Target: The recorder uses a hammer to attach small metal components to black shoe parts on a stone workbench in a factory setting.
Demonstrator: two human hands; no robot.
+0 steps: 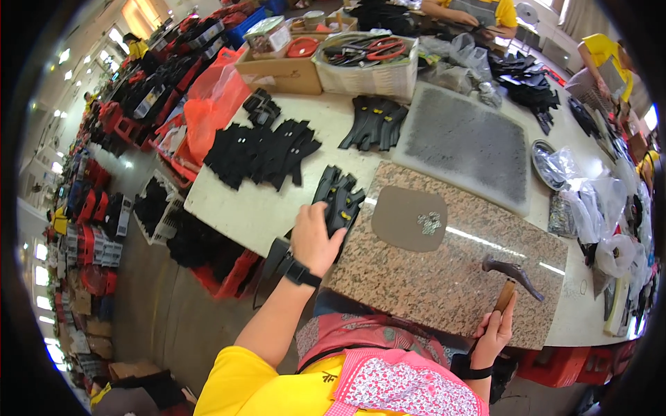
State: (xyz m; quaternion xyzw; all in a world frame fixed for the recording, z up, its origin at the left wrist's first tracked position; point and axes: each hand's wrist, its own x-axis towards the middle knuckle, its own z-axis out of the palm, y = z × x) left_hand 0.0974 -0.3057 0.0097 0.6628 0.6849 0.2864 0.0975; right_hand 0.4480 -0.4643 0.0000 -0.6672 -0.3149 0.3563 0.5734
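My left hand (316, 241) rests at the near left side of a small stack of black molded pieces (340, 194). Its thumb is apart from the fingers, and the fingertips touch the stack. In my right hand (494, 328) is a hammer (508, 286), gripped by its wooden handle. The dark, curved hammer head lies over the right part of a speckled stone slab (430, 291). On the slab, a brown rounded pad (399, 218) carries a cluster of small shiny metal pieces (429, 222).
Black fabric pieces (260, 152) and more black molded parts (374, 123) lie behind. A grey foam-like sheet (465, 142) adjoins the slab. Boxes of tools (368, 73) stand at the back; a metal bowl (548, 163) and plastic bags (603, 201) are right. Co-workers (479, 14) sit beyond.
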